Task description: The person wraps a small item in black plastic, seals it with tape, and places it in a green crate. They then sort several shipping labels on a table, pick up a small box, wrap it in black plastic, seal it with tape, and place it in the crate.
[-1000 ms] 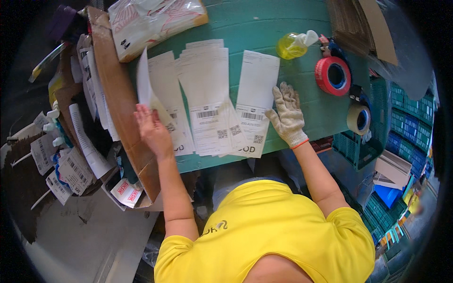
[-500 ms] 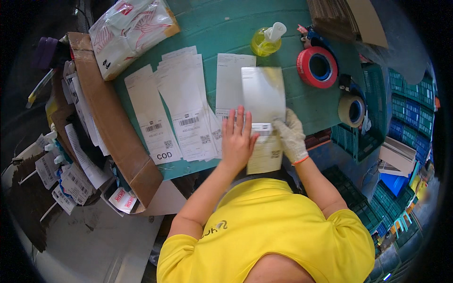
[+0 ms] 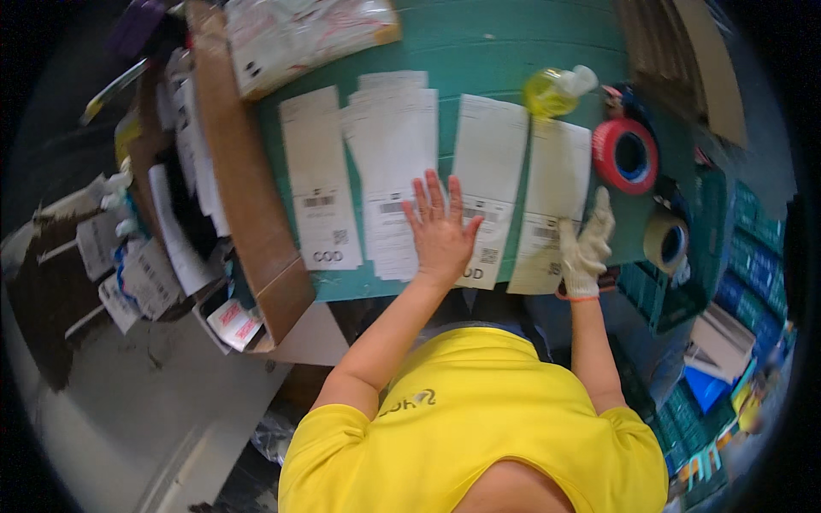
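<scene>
Long white paper slips with barcodes lie in upright rows on the green table. At the left is a single slip, and beside it a fanned stack of slips. My bare left hand is open, fingers spread, over the gap between that stack and a third slip, covering part of the third one's lower half. The rightmost slip lies flat, its lower end yellowish. My right hand, in a pale knitted glove, is open at that slip's lower right edge, fingers stretched out.
A pump bottle of yellow liquid stands behind the rightmost slip. Red tape and beige tape sit at the right, near stacked cardboard. At the left are a carton with papers and a white plastic package.
The curved slip at my right hand now lies flat on the table. My left hand has moved left toward the stack. The whole view has shifted, with the table's things farther right.
</scene>
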Motion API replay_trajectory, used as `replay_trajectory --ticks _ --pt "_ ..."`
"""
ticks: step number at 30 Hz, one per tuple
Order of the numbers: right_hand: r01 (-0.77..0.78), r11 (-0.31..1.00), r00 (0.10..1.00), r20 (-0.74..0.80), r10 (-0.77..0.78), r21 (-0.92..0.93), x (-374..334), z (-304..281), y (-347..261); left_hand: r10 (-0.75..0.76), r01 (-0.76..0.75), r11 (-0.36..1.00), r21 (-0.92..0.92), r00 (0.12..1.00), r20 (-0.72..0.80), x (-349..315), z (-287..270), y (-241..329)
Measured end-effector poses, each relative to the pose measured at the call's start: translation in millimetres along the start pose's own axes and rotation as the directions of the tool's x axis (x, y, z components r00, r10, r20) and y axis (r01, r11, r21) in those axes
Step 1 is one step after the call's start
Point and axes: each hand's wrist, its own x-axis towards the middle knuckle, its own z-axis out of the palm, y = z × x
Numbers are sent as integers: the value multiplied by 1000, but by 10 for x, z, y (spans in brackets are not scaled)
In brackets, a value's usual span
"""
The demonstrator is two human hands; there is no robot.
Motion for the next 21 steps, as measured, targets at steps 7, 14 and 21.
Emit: replay_trajectory --ticks 7,14,21 --pt "300 948 953 -17 -303 -105 -141 134 -310 28 -33 996 82 997 66 -101 -243 -742" --pt "350 935 936 61 -346 -65 -120 214 -582 -173 204 964 172 968 -179 27 -604 -1408" --pt "367 927 927 115 -358 -75 -139 290 -668 -195 208 961 180 977 -87 -10 -681 -1857"
